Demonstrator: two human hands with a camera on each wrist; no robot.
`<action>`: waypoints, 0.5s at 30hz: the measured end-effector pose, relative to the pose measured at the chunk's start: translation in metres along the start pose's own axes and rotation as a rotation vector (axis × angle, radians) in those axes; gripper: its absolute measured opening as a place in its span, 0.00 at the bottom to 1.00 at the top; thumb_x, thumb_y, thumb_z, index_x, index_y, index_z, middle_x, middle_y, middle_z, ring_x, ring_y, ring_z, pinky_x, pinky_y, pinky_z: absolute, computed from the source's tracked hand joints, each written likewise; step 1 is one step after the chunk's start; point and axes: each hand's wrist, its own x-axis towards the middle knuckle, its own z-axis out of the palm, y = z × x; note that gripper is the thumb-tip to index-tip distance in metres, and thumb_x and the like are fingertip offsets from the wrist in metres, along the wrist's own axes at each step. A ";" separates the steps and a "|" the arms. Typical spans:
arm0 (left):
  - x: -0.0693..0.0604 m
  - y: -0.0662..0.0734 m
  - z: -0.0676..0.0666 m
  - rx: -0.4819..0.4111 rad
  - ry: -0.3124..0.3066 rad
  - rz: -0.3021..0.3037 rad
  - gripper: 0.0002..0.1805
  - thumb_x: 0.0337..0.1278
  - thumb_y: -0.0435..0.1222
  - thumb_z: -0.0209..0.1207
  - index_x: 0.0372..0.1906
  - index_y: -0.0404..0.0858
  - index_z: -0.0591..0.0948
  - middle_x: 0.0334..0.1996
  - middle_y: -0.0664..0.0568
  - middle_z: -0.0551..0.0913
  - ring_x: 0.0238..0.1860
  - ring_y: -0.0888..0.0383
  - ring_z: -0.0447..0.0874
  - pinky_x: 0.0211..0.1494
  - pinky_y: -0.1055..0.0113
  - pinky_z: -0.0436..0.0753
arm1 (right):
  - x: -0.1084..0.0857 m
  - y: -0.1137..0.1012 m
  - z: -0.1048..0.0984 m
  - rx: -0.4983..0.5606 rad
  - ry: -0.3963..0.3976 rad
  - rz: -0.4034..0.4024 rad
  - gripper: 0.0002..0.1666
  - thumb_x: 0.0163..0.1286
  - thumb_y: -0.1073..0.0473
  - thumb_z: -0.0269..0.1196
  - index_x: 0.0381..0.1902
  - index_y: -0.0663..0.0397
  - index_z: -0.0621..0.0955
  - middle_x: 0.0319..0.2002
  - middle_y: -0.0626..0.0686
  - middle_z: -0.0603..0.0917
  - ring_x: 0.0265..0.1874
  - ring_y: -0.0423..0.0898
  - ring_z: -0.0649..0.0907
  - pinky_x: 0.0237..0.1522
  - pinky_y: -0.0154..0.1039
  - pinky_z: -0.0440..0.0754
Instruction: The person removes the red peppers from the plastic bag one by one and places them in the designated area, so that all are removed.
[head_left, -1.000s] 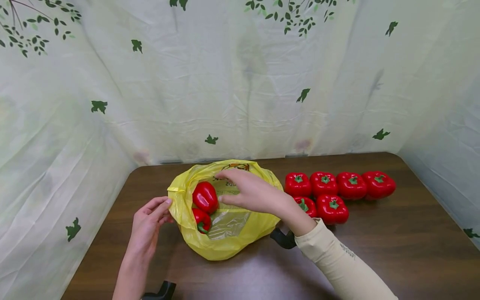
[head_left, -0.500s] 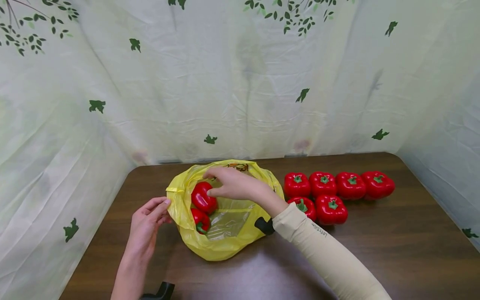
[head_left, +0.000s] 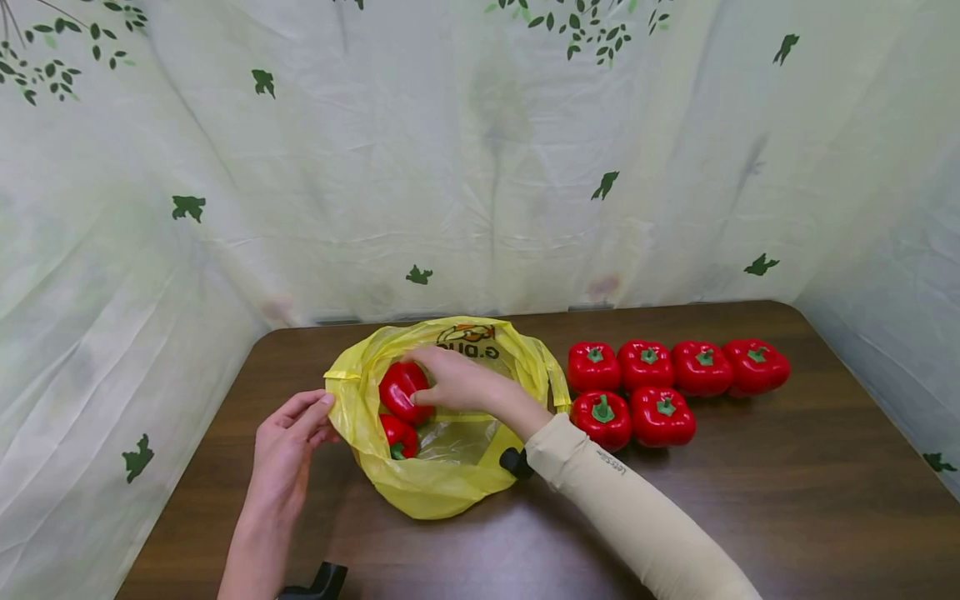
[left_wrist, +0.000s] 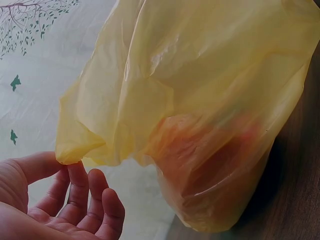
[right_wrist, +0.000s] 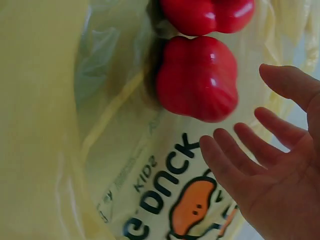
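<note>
A yellow plastic bag [head_left: 435, 493] stands with its mouth open on the table. My left hand [head_left: 287, 442] pinches the left edge of its rim between thumb and fingertip, as the left wrist view also shows. Inside, two red bell peppers [head_left: 397, 392] lie against the left side; their reddish shapes show through the film in the left wrist view. Reaching into the mouth, my right hand [right_wrist: 275, 165] has its fingers spread beside the nearer bell pepper [right_wrist: 197, 80]. A gap separates them in the right wrist view.
Several more red bell peppers [head_left: 701, 368] stand in two rows right of the bag, stems up. The brown wooden table [head_left: 810, 475] ends at a pale leaf-printed curtain [head_left: 487, 167]. Black wrist gear [head_left: 318, 581] shows by the left forearm.
My right hand has moved left and lower into the bag, closer to the upper pepper in it. The left hand keeps its pinch on the rim, shifting slightly left in view.
</note>
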 end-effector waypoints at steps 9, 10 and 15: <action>0.000 -0.001 0.000 0.000 -0.008 0.002 0.07 0.62 0.39 0.66 0.39 0.39 0.85 0.29 0.54 0.84 0.28 0.59 0.81 0.36 0.68 0.82 | 0.009 0.009 0.011 -0.055 -0.025 0.006 0.39 0.66 0.54 0.68 0.72 0.48 0.67 0.66 0.50 0.71 0.61 0.44 0.72 0.58 0.37 0.73; 0.000 -0.001 0.000 0.005 -0.008 0.002 0.08 0.62 0.39 0.66 0.39 0.39 0.85 0.30 0.54 0.84 0.28 0.59 0.80 0.36 0.68 0.82 | 0.009 0.010 0.011 -0.061 -0.025 0.010 0.39 0.66 0.54 0.68 0.72 0.48 0.67 0.66 0.50 0.71 0.60 0.44 0.73 0.58 0.37 0.73; 0.000 0.000 -0.001 0.016 0.000 -0.003 0.10 0.61 0.41 0.66 0.41 0.38 0.85 0.31 0.54 0.84 0.29 0.59 0.80 0.37 0.68 0.82 | 0.008 0.011 0.012 -0.061 -0.035 0.043 0.43 0.60 0.50 0.72 0.72 0.44 0.68 0.63 0.51 0.70 0.56 0.45 0.74 0.53 0.38 0.76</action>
